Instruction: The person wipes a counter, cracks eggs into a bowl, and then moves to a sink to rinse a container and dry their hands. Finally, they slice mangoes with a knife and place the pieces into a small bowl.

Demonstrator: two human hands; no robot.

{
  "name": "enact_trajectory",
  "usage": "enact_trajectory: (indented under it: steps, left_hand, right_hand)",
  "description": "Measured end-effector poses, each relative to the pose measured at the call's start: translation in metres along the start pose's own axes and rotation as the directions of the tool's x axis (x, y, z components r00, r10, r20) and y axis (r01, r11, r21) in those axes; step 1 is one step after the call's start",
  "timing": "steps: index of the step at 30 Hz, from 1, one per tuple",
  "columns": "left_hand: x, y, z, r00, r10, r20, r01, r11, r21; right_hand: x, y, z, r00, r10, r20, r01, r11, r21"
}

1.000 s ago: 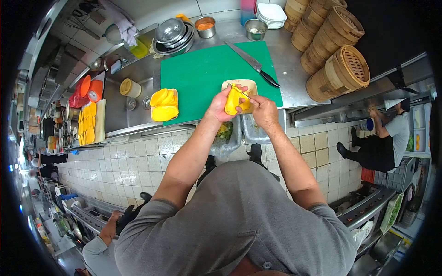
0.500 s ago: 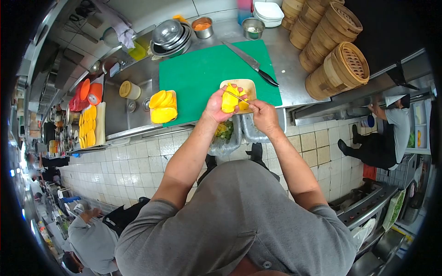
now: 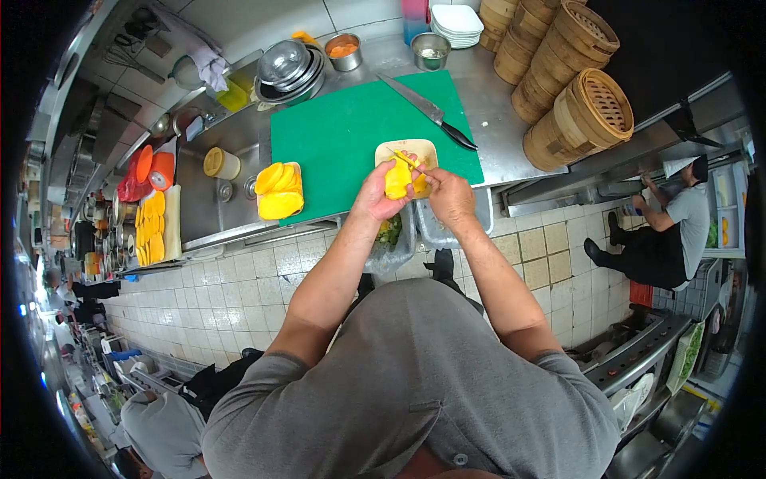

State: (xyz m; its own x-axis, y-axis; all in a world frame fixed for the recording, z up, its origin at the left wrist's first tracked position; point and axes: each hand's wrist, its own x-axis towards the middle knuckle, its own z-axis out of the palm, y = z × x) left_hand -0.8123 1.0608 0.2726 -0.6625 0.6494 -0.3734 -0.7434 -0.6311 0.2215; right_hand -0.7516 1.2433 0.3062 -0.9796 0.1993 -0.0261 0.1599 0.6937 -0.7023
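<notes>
Holds a yellow fruit [image 3: 396, 184] in the left grip [image 3: 377, 196], at the near left side of a pale tray [image 3: 428, 148] with yellow pieces inside. Points the fruit's long axis roughly away from the body. Has the right grip [image 3: 452, 198] closed on a small knife [image 3: 418, 167], slanting forward-left across the fruit's far end. Has a second tray [image 3: 299, 170] heaped with yellow slices [image 3: 279, 203] at the green board's [image 3: 351, 120] left near corner; on the tabletop [image 3: 387, 57] beyond, a metal bowl [image 3: 349, 63] of orange food; below, a plastic bin [image 3: 391, 259] with green and yellow scraps [image 3: 389, 232].
</notes>
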Motion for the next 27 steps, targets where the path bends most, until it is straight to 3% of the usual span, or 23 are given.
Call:
enact_trajectory:
  steps: [2, 5, 8, 11, 14, 17, 20, 23, 27]
  left_hand:
    - [-0.003, 0.001, -0.003, 0.993, 0.011, -0.120, 0.004, 0.992, 0.124]
    - [-0.027, 0.004, 0.036, 0.964, 0.186, -0.191, -0.110, 0.930, 0.350]
    - [-0.016, 0.016, 0.020, 0.953, 0.248, -0.171, -0.148, 0.879, 0.453]
    - [0.016, 0.017, 0.000, 0.898, 0.408, -0.167, -0.293, 0.836, 0.464]
    - [0.007, 0.040, 0.015, 0.947, 0.068, -0.314, 0.024, 0.959, 0.281]
    - [0.015, 0.042, 0.023, 0.962, 0.016, -0.273, 0.008, 0.996, 0.085]
    - [0.012, 0.041, 0.033, 0.972, 0.002, -0.234, 0.000, 1.000, 0.008]
    - [0.010, 0.037, 0.042, 0.979, -0.033, -0.202, 0.027, 0.999, -0.032]
    - [0.010, 0.030, 0.041, 0.995, 0.000, -0.102, -0.005, 0.999, -0.048]
  right_hand:
    - [0.008, 0.010, -0.004, 0.997, 0.034, 0.075, -0.039, 0.997, 0.064]
    - [0.014, 0.023, -0.017, 0.997, 0.025, 0.077, -0.035, 0.992, 0.124]
    - [0.015, 0.025, -0.031, 0.995, 0.071, 0.069, -0.080, 0.989, 0.126]
    - [0.007, 0.013, -0.045, 0.987, 0.113, 0.112, -0.143, 0.942, 0.304]
    - [-0.005, 0.016, -0.034, 0.996, -0.022, 0.088, -0.018, 0.902, 0.432]
    - [-0.018, 0.010, -0.031, 0.972, -0.186, 0.142, 0.097, 0.873, 0.479]
    - [-0.030, -0.004, -0.034, 0.940, -0.329, 0.095, 0.262, 0.869, 0.420]
    - [-0.033, -0.009, -0.035, 0.953, -0.293, 0.079, 0.245, 0.897, 0.367]
    - [-0.030, -0.002, -0.029, 0.932, -0.358, -0.057, 0.361, 0.903, 0.234]
